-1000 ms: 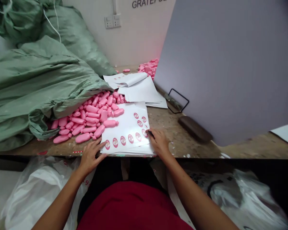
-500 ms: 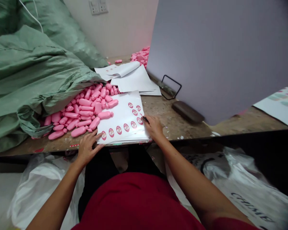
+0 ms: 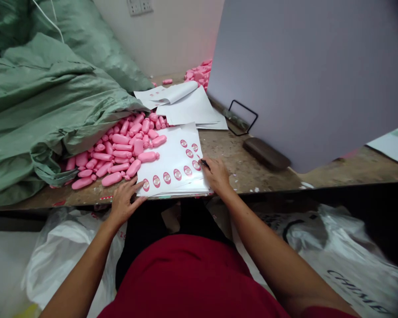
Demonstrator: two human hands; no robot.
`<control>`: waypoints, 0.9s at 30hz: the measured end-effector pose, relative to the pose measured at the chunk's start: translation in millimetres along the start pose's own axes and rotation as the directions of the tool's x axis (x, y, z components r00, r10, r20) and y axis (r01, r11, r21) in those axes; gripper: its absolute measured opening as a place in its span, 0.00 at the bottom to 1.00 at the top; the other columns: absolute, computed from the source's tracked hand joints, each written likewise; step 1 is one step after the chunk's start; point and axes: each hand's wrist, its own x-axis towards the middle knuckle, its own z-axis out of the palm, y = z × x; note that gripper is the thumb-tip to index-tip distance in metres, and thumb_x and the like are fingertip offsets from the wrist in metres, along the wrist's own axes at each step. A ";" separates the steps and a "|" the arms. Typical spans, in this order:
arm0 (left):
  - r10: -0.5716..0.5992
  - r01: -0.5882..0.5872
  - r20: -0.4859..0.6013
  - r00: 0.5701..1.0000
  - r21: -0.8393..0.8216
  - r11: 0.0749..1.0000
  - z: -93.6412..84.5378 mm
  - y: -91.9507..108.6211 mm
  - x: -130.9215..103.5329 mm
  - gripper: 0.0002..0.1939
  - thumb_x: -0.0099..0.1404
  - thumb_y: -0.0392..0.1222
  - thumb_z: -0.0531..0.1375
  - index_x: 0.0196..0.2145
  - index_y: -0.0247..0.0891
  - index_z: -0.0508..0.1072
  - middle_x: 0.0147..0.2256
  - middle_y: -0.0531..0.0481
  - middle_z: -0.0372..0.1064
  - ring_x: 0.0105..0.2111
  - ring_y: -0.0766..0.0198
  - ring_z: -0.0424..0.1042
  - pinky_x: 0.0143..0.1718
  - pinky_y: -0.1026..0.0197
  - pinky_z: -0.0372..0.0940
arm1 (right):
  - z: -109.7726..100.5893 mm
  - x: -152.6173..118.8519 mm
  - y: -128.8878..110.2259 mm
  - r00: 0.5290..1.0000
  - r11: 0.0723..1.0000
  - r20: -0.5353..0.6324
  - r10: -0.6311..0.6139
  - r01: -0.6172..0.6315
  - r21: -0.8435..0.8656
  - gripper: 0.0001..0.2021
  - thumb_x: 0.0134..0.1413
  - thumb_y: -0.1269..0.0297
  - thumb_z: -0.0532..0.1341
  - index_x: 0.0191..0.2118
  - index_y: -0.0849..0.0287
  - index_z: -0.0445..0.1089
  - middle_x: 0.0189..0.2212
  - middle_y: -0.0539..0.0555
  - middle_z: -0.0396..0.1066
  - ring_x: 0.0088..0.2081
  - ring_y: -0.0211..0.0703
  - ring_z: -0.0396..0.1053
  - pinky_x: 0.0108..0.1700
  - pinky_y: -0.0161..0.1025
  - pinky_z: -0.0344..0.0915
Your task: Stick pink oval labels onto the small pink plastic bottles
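A white sticker sheet [image 3: 172,154] lies on top of a paper stack at the table's front edge, with oval red-and-white stickers along its lower and right sides. My left hand [image 3: 126,201] rests with fingers spread on the sheet's lower left corner, holding nothing. At the sheet's right edge, my right hand [image 3: 216,175] is closed on a small dark tool [image 3: 204,163], whose tip is beside the right-hand stickers. What kind of tool it is I cannot make out. Pink bottle-shaped pieces [image 3: 122,148] are heaped left of the sheet, a few overlapping it.
Green sacking [image 3: 53,106] covers the left side. More white sheets [image 3: 192,108] lie behind the stack. To the right stand a large grey panel [image 3: 301,79], a black wire frame [image 3: 243,117] and a dark brown oblong object [image 3: 266,153]. Plastic bags [image 3: 345,251] sit below the table.
The whole view has shifted slightly, so the table and both hands appear a little further right. Neither hand has clearly moved over the sheet.
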 end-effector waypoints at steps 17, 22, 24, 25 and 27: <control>0.016 -0.016 -0.002 1.000 0.001 1.000 -1.9 -0.9 2.1 0.26 0.68 0.59 0.56 0.59 0.46 0.71 0.63 0.43 0.65 0.60 0.47 0.65 0.61 0.42 0.57 | -5.3 -1.3 -9.9 1.000 1.000 -0.001 0.018 -0.018 0.001 0.15 0.66 0.63 0.54 0.49 0.56 0.76 0.48 0.58 0.79 0.49 0.55 0.69 0.49 0.47 0.61; 0.027 -0.027 -0.006 1.000 0.009 1.000 -2.8 -0.4 2.9 0.27 0.69 0.59 0.55 0.59 0.45 0.71 0.63 0.41 0.64 0.61 0.46 0.64 0.61 0.41 0.57 | -8.0 -0.8 -12.3 1.000 1.000 0.002 0.018 -0.018 0.000 0.15 0.67 0.62 0.54 0.49 0.56 0.76 0.48 0.58 0.79 0.49 0.55 0.69 0.49 0.46 0.61; 0.031 -0.031 -0.002 1.000 0.013 0.999 -3.1 -0.1 2.7 0.27 0.69 0.59 0.55 0.59 0.44 0.71 0.63 0.41 0.64 0.61 0.45 0.64 0.61 0.40 0.57 | -9.4 -0.8 -13.6 1.000 1.000 0.005 0.016 -0.016 -0.001 0.15 0.67 0.62 0.54 0.49 0.56 0.76 0.48 0.59 0.79 0.48 0.55 0.69 0.49 0.46 0.61; 0.032 -0.032 -0.001 0.999 0.015 0.999 -3.2 -0.1 2.6 0.27 0.69 0.59 0.55 0.59 0.45 0.71 0.63 0.41 0.64 0.61 0.45 0.64 0.61 0.40 0.56 | -9.9 -0.9 -14.1 1.000 1.000 0.006 0.014 -0.014 -0.001 0.15 0.67 0.62 0.54 0.49 0.56 0.76 0.48 0.59 0.79 0.48 0.55 0.69 0.49 0.46 0.61; 0.032 -0.032 -0.001 0.999 0.018 0.999 -3.6 -0.3 2.5 0.27 0.69 0.59 0.55 0.60 0.45 0.70 0.63 0.41 0.64 0.61 0.45 0.64 0.61 0.40 0.56 | -10.4 -1.2 -14.8 1.000 1.000 0.009 0.010 -0.010 -0.002 0.15 0.67 0.63 0.53 0.49 0.56 0.76 0.48 0.59 0.79 0.48 0.55 0.69 0.49 0.47 0.61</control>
